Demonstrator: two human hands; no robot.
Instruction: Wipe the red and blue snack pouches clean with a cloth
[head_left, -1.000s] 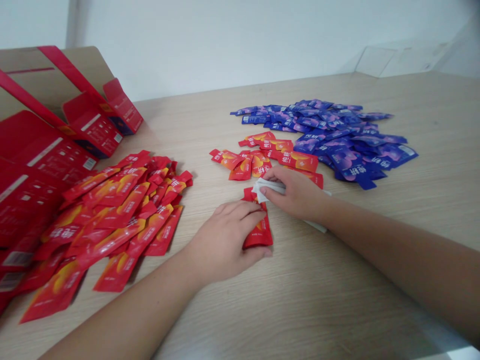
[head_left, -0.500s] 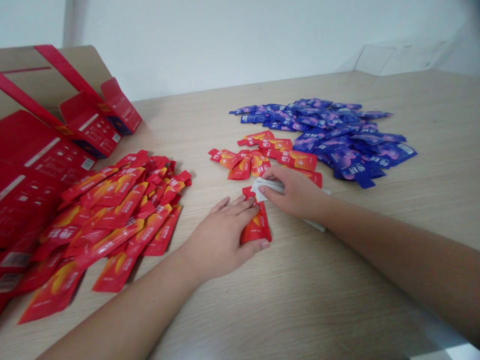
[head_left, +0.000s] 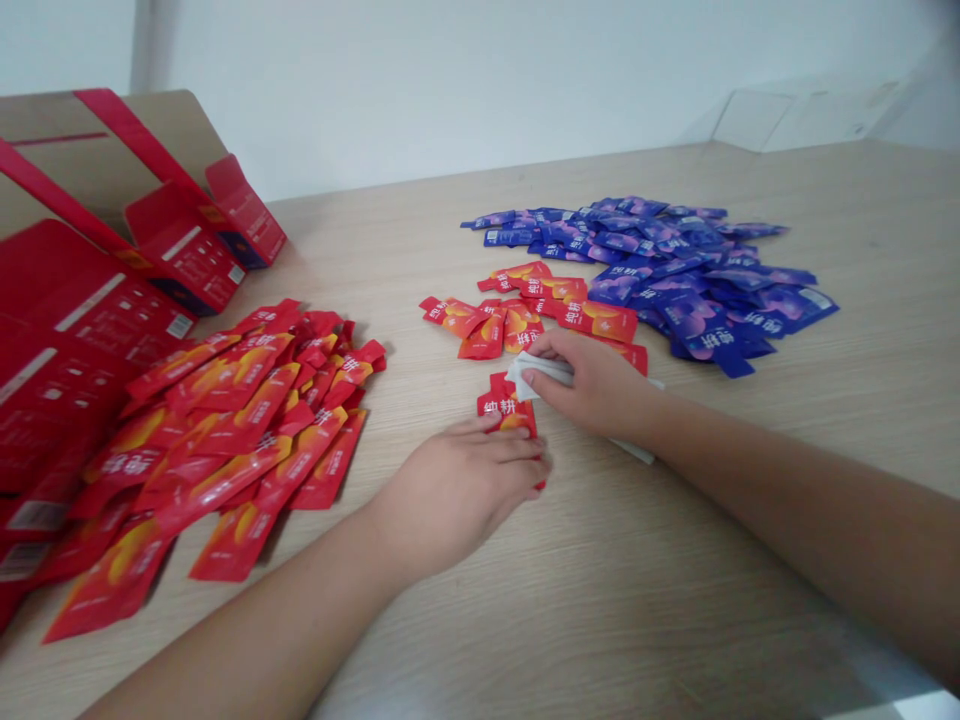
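Sliding the left hand down over a flat red foil sachet on the pale wood-grain tabletop, fingers now lying across its lower half, printed characters newly showing above them, any grip hidden; pinching a folded white paper strip in the right hand, its end just over the sachet's top edge, hands close but apart; leaving a glossy red sachet heap leftward and a glossy blue sachet heap ahead
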